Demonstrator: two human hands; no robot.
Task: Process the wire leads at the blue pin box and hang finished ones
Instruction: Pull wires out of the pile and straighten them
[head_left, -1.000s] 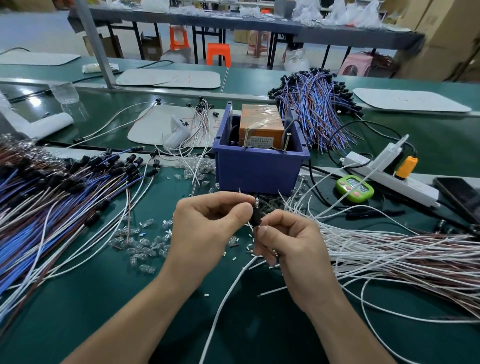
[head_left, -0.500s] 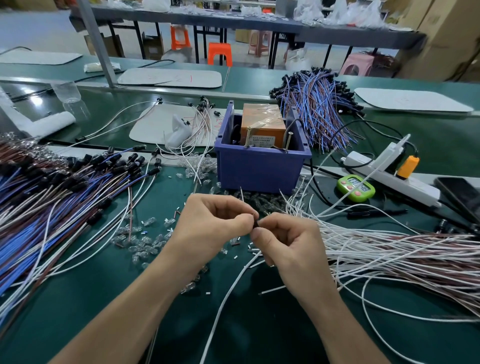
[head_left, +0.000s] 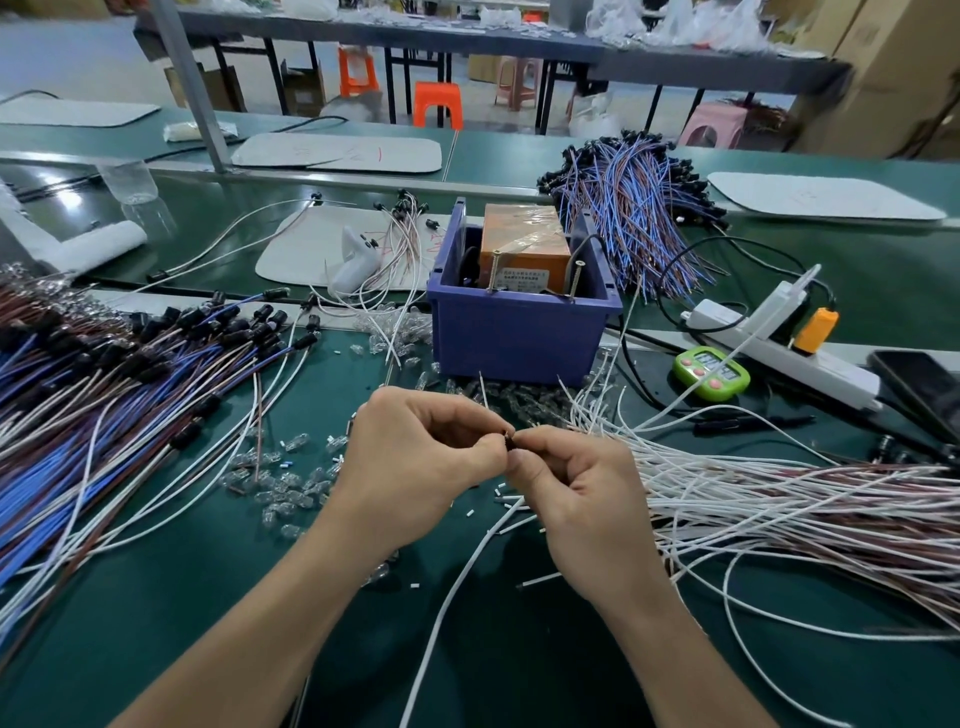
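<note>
Centrally: left hand (head_left: 415, 467), right hand (head_left: 576, 499), fingers curled, both pinch small dark connector (head_left: 510, 440); white lead (head_left: 457, 582) trails below.

Blue pin box (head_left: 519, 338): open-topped plastic bin, upright on the counter (head_left: 208, 597), mid-frame. Inside sits an orange block (head_left: 524, 241) wrapped in clear tape. Two screw-like pins (head_left: 493, 270) stand slightly tilted at its front face.

White lead (head_left: 467, 566): single wire. Its small dark end piece (head_left: 510, 440) is pinched between the fingers of the left hand (head_left: 415, 467) and right hand (head_left: 576, 499), near the box front. The rest trails over the counter toward the near edge.

White and brown leads (head_left: 779, 499): loose fan lying right of the hands.

Black-capped leads (head_left: 104, 384): blue, brown and white, heaped at left.

Blue-purple bundle (head_left: 634, 228): lies behind the box, to the right.
</note>
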